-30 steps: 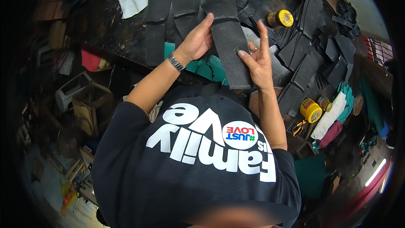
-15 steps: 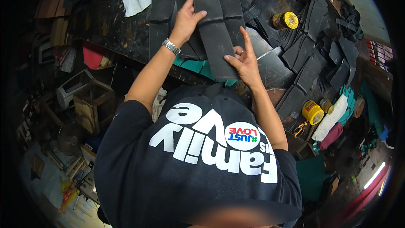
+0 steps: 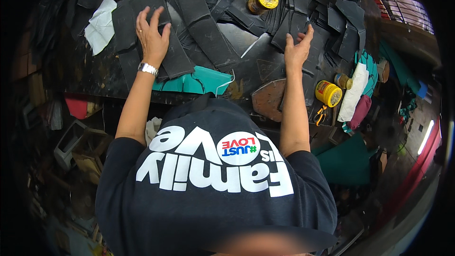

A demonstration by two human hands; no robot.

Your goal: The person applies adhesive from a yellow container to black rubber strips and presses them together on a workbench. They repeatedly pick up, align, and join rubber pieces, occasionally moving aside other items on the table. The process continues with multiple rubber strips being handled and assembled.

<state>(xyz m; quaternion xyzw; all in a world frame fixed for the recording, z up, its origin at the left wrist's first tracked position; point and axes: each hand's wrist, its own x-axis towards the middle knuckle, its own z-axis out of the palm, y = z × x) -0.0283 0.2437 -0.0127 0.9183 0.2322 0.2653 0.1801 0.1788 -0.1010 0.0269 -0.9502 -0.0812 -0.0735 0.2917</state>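
Note:
My left hand (image 3: 152, 38), with a metal watch at the wrist, has its fingers spread over flat black strips (image 3: 176, 58) on the left of the work table. To the right lies another long black strip (image 3: 201, 28) with a raised crease across it. My right hand (image 3: 297, 50) is open, thumb and index finger apart, beside a fanned stack of black strips (image 3: 286, 31). Whether its fingertips touch the stack I cannot tell. A teal sheet (image 3: 177, 83) lies at the table's near edge, below my left hand.
A white cloth (image 3: 100, 26) lies at the left. One yellow-lidded jar (image 3: 263, 2) stands farther back; a yellow tub (image 3: 328, 93) and orange-handled scissors (image 3: 320, 114) are near my right forearm. Black scraps (image 3: 348, 23) pile up at the far right.
Both hands have come off the long black strip they held. My right hand has moved right to the fanned stack; my left hand stays over the left strips. The view has swung right.

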